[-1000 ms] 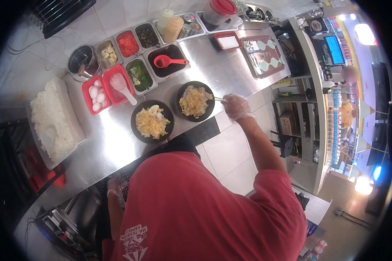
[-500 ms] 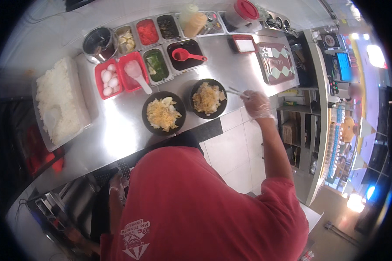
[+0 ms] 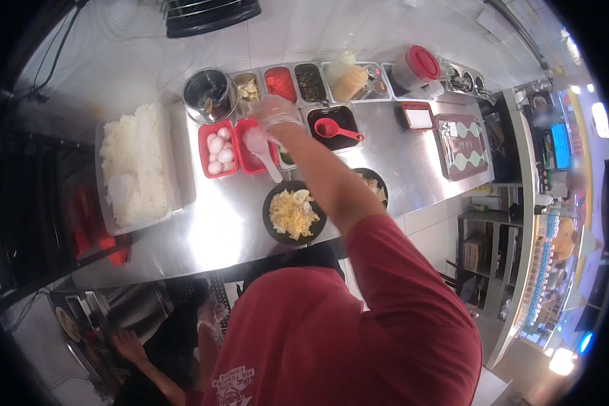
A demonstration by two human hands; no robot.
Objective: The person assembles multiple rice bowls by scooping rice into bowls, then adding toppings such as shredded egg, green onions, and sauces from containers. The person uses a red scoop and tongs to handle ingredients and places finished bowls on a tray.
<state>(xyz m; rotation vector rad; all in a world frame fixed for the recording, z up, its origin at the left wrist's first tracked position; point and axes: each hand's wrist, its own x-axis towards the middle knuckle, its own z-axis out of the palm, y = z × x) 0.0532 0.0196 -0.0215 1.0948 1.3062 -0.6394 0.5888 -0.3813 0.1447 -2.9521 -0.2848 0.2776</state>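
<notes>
Right hand (image 3: pixel 276 111) near red-garnish tub (image 3: pixel 279 82), left hand (image 3: pixel 211 317) beside torso (image 3: pixel 345 331); fingers' opening and hold indeterminable on both

Two black bowls (image 3: pixel 317 229), two squeeze bottles (image 3: pixel 351 84), one red ladle (image 3: pixel 328 128), one patterned tray (image 3: pixel 461 144)

place: commercial food-prep kitchen
steel counter (image 3: pixel 413 162): under right hand (image 3: pixel 277 111)
ingredient pans (image 3: pixel 296 80): rowed around right hand
rice tub (image 3: pixel 172 186): large, left of right hand
squeeze bottles (image 3: pixel 350 82): right of right hand
food bowls (image 3: pixel 318 228): nearside of right hand
</notes>
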